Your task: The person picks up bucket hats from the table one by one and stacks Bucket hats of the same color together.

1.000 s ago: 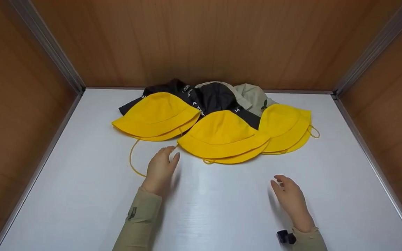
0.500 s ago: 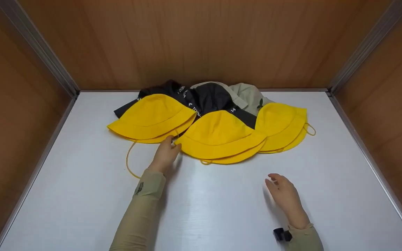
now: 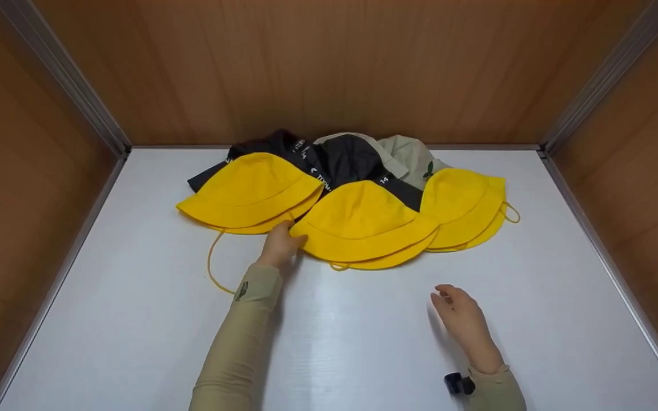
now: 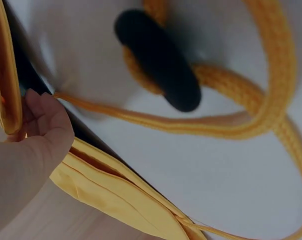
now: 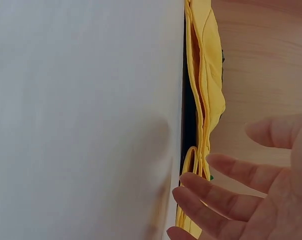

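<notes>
Three yellow bucket hats lie flattened in a front row. My left hand [image 3: 282,245] pinches the left brim corner of the middle yellow hat [image 3: 363,214]. In the left wrist view, the fingers of my left hand [image 4: 43,137] curl at that hat's brim [image 4: 10,85], with the thumb partly hidden behind it. The left yellow hat [image 3: 249,188] sits just beyond the knuckles, its cord [image 3: 210,265] looping onto the table. My right hand [image 3: 461,319] is held over the table, in front of the right yellow hat [image 3: 460,200], fingers relaxed and spread [image 5: 231,200], holding nothing.
Behind the yellow hats lie black hats [image 3: 352,157] with white lettering and a beige hat [image 3: 412,157], partly covered. Wooden panels [image 3: 329,68] wall in the white table [image 3: 135,319] at the back and sides. A black stopper [image 4: 158,60] sits on the yellow cord.
My left hand has moved forward and slightly right to the middle hat's brim and taken hold of it. My right hand has shifted only slightly left; the hats lie nearly as before.
</notes>
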Tool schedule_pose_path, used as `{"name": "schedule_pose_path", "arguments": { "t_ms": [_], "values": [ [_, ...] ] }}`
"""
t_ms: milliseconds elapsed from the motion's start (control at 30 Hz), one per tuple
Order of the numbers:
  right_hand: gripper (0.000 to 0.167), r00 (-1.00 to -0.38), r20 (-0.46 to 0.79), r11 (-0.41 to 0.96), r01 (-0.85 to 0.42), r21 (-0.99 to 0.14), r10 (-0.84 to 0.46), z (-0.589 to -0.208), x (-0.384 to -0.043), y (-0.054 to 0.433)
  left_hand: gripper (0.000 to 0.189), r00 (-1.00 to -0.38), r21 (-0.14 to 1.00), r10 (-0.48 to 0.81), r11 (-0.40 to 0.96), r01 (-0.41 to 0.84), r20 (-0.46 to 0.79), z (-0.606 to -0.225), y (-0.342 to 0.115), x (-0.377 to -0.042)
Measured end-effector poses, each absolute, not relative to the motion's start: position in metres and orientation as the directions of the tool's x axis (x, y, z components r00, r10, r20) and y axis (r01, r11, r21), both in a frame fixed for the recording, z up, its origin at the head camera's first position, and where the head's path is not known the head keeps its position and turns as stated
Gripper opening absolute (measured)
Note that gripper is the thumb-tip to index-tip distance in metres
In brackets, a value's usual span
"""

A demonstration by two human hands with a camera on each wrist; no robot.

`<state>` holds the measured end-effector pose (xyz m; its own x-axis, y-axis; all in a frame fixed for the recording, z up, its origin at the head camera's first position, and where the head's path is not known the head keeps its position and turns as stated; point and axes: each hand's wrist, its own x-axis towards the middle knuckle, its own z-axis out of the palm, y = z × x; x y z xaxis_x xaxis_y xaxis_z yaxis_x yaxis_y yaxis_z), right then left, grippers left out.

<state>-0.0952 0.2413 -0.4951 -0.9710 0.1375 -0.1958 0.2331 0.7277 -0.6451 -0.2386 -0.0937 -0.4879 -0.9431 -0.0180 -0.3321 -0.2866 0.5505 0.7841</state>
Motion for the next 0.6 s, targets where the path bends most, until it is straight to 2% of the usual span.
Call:
{"name": "schedule_pose_path", "arguments": {
  "t_ms": [200, 467, 600],
  "values": [
    [0.038, -0.972, -0.189, 0.719, 0.232, -0.655, 0.142, -0.495, -0.096, 0.242, 0.053, -0.954, 0.830, -0.025, 0.486, -0.274, -0.299, -0.487, -0.090, -0.238],
    [0.037, -0.984, -0.142, 0.719, 0.178, -0.672, 0.111, -0.495, -0.095, 0.242, 0.023, -0.995, 0.889, -0.050, 0.447, -0.101, -0.088, -0.475, -0.080, -0.232],
    [0.038, -0.979, -0.165, 0.715, 0.199, -0.670, 0.118, -0.494, -0.097, 0.243, 0.021, -0.999, 0.920, -0.037, 0.391, -0.014, 0.000, -0.455, -0.071, -0.227]
  ]
}}
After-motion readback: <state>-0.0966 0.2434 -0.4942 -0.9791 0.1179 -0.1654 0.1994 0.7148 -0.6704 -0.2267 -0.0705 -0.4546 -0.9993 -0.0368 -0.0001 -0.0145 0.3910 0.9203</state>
